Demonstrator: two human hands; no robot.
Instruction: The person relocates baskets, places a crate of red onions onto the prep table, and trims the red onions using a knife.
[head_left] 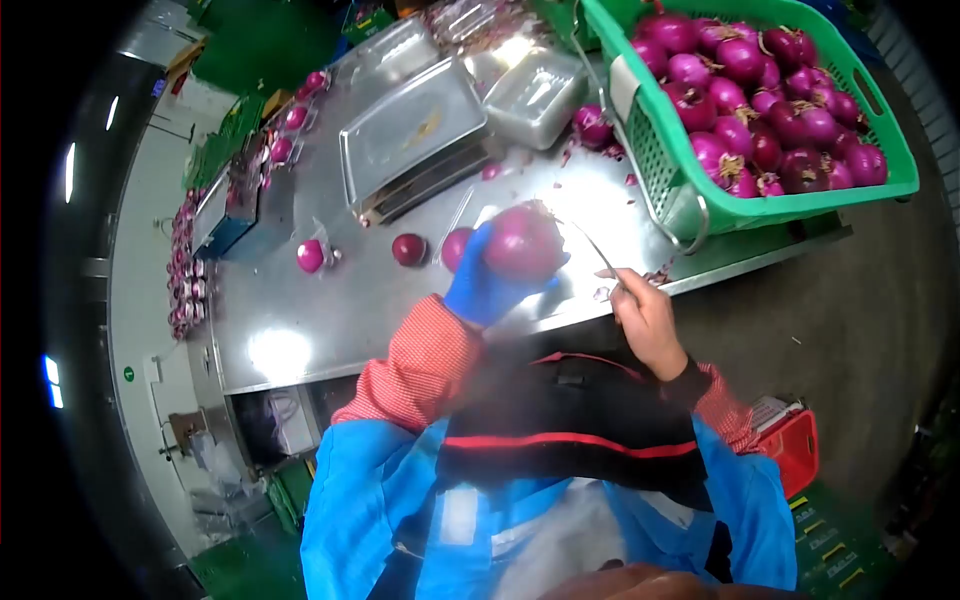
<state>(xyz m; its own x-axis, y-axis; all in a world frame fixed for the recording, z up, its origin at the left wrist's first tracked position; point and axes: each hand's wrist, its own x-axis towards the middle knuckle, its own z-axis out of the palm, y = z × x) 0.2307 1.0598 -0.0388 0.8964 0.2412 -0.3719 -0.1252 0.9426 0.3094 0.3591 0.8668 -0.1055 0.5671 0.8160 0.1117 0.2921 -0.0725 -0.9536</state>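
Note:
A large red onion (524,243) rests in my left hand (480,285), which wears a blue glove and has its fingers wrapped round it. My bare right hand (645,320) is closed on a thin knife (592,245), whose blade points up and left toward the onion's top. Just left of the held onion, another onion (456,249) is partly hidden by the glove. Farther left on the metal table (370,310) lie a dark red onion (409,250) and a brighter one (310,256) beside clear wrap.
A green basket (780,207) full of red onions stands at the upper right, with a metal hoop at its left side. A scale (415,125) and clear plastic trays (537,98) stand at the back. More onions line the far left. A red crate (797,455) is at the lower right.

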